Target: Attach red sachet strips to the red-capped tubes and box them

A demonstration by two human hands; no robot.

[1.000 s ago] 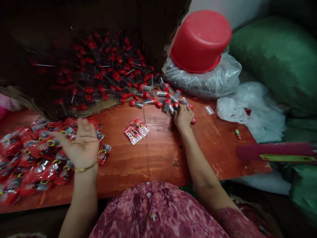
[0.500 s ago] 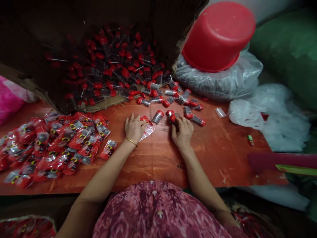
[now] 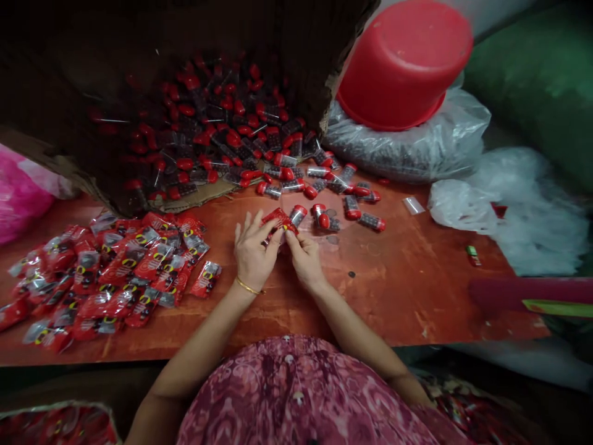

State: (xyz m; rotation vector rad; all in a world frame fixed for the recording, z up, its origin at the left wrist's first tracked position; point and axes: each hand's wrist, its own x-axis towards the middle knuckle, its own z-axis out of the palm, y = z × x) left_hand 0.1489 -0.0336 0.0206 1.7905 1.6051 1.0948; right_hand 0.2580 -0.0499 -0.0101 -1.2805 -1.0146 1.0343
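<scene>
My left hand [image 3: 256, 254], with a gold bracelet at the wrist, is closed on a small red printed plastic packet [image 3: 277, 216]. My right hand [image 3: 306, 261] meets it there, thumb and fingers pinched on the packet's near right edge. The fingers cover much of the packet, so its contents cannot be made out. Just beyond the fingertips lies a small clear container with a red cap [image 3: 298, 215] and dark contents. Another red-capped container [image 3: 320, 216] lies to its right.
An open cardboard box [image 3: 194, 201] spills many red-capped containers onto the red table [image 3: 403, 296]. Filled red packets [image 3: 123, 266] are heaped at left. At the back right, an upturned red tub [image 3: 407, 68] rests on a clear plastic bag [image 3: 407, 154]. A small dark disc [image 3: 351, 274] lies right of my hands.
My right hand has moved left from the loose containers to the packet and now pinches it beside my left hand. The packet has been raised between the hands. The view has shifted slightly.
</scene>
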